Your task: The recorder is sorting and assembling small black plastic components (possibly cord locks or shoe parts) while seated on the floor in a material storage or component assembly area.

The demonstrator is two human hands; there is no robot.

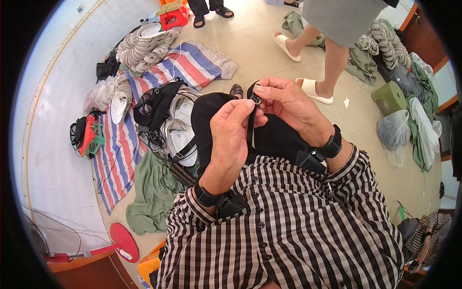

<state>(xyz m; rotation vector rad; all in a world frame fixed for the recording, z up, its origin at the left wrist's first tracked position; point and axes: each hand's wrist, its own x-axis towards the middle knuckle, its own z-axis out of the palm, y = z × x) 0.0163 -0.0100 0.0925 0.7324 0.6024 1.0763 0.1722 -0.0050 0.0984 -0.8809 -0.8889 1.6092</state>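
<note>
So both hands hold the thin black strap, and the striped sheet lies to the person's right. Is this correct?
Not quite: the head view shows the striped sheet lying to the person's left. The left hand and right hand do hold the thin black strap.

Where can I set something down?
Beige tiled floor between the red-blue striped sheet and cream slippers; also between the checked right sleeve and olive cylindrical roll. Crowded: left, around the black strappy bundle and white curved shells; and where left hand and right hand pinch a narrow black strap.

The tiled floor (360,115) bears a striped sheet (107,168), green cloth (153,197) — and a small white scrap (346,102).
</note>
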